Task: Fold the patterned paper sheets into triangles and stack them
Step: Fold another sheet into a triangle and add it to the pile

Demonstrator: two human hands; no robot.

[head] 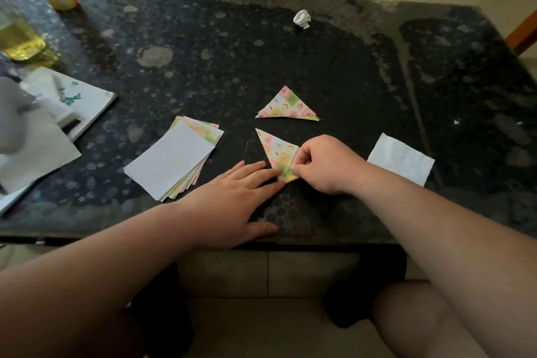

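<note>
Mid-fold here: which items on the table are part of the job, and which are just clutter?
Job: triangle being folded, pressed by left hand, pinched by right hand; finished triangle; unfolded sheet stack.
Lying about: crumpled paper ball, white tissue, booklet, bottle.

Pastel checked triangles [286, 104], black speckled table [220, 46].
</note>
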